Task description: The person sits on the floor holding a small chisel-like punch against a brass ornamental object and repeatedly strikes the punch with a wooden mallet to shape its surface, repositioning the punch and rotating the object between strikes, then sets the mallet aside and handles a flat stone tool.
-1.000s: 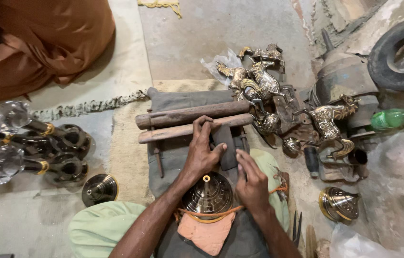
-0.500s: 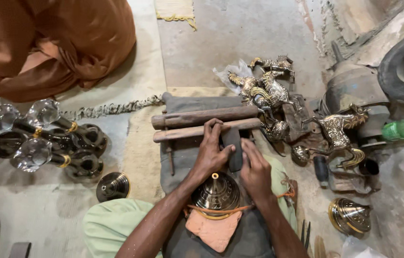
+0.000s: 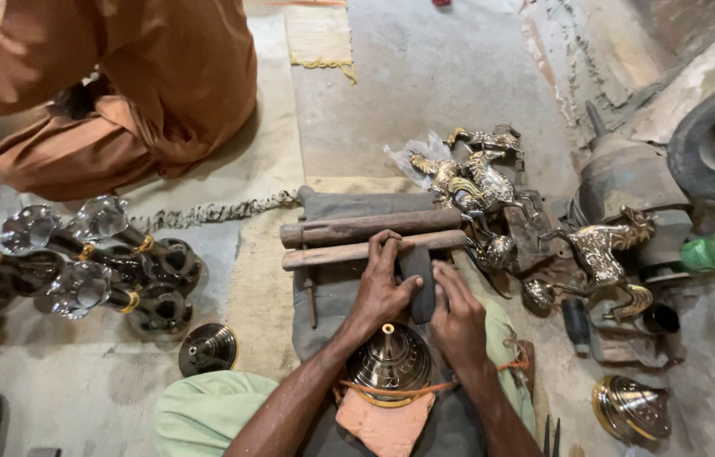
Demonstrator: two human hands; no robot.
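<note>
A: Both hands on one thing? Why held so?

B: Yes. Left hand and right hand meet on a dark, oblong tool. Left fingers wrap it from one side; the right hand's fingers press its other side. Looks like a two-handed grip for steadiness, though I judge that only from the posture.

A: Where does it sit?

B: Taking the brass bell-shaped piece as landmark: the tool stands just beyond it, away from the person, its far end touching the nearer of two wooden bars. The bars lie across a grey cloth pad, probably as a rest.

A: The brass piece itself?

B: Ribbed dome, bright knob on top, an orange cord around its base, a salmon-coloured rag beneath it. It sits in the person's lap, wedged between the forearms.

A: Surroundings?

B: Right of the dome, brass horse figures and a second dome. Left, a smaller dark dome and glass-topped lamp stands. Another person in brown clothing sits beyond those.
</note>
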